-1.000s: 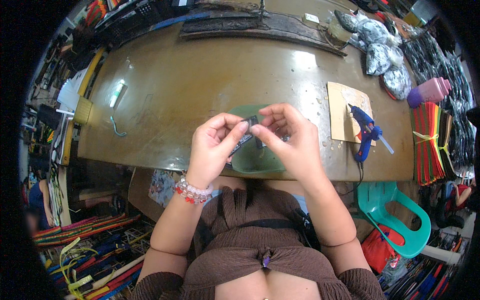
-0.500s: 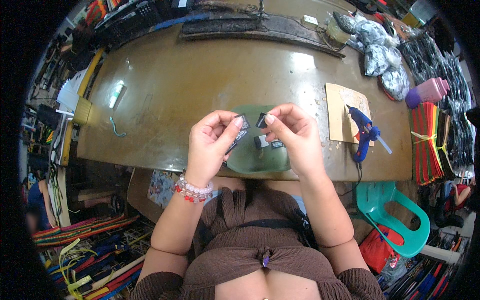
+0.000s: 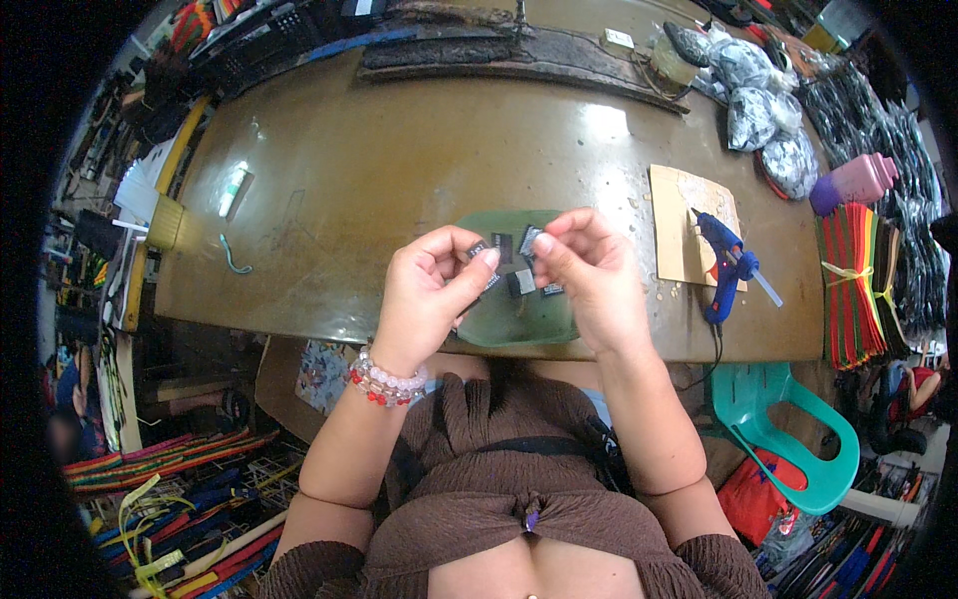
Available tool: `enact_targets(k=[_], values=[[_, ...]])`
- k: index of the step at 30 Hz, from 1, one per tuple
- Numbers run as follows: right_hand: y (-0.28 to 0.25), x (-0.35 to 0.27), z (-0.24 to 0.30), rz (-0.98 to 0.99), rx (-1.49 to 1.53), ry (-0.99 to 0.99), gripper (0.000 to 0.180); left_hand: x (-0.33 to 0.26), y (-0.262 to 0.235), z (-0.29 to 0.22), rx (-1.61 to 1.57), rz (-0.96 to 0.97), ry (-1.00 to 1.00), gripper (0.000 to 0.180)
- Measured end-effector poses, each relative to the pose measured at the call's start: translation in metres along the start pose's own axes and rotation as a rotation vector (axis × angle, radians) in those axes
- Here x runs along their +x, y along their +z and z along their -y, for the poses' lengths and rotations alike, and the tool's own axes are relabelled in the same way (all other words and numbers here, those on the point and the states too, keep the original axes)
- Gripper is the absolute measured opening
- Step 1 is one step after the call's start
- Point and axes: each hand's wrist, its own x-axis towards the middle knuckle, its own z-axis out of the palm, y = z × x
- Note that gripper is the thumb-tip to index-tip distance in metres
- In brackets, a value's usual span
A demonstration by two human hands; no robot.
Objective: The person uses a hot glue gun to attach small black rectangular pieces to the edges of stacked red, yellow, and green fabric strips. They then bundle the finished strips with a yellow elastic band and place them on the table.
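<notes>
My left hand [image 3: 431,285] pinches small black labels [image 3: 490,284] with pale print between thumb and fingers. Opposite it, my right hand [image 3: 591,268] grips another small black label [image 3: 530,240] at its fingertips. Both hands hover over a translucent green mat or tray [image 3: 489,327] at the near table edge. On the green surface lie several more pieces, among them a dark label [image 3: 502,247] and a black-and-grey piece [image 3: 521,283]. The fingers partly hide what each hand holds.
A blue glue gun [image 3: 720,255] rests on cardboard [image 3: 671,225] to the right, its cord hanging over the edge. A white-and-green tube [image 3: 233,188] lies at left. Plastic-wrapped bundles [image 3: 753,120] and a pink-purple bottle [image 3: 860,183] stand far right. A green chair [image 3: 798,429] is below.
A dark label now shows lying on the green surface between my hands. The label in my right hand has a different angle, and my left hand has shifted slightly right.
</notes>
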Motion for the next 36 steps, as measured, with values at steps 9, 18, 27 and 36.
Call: enact_targets(k=[9,18,27,36], values=[[0.005,-0.011,0.023,-0.006,-0.812,-0.232,0.015,-0.002,0.004,0.002,0.085,0.008,0.002,0.009],[0.001,0.001,0.018,-0.159,-1.213,-0.496,0.016,-0.001,0.001,-0.001,0.089,-0.058,0.037,0.020],[-0.007,0.003,0.023,-0.104,-1.072,-0.324,0.017,0.004,0.012,0.006,0.377,-0.079,0.277,0.028],[-0.001,-0.008,0.020,0.088,-0.526,-0.065,0.016,0.016,0.032,0.002,0.353,-0.099,0.362,0.025]])
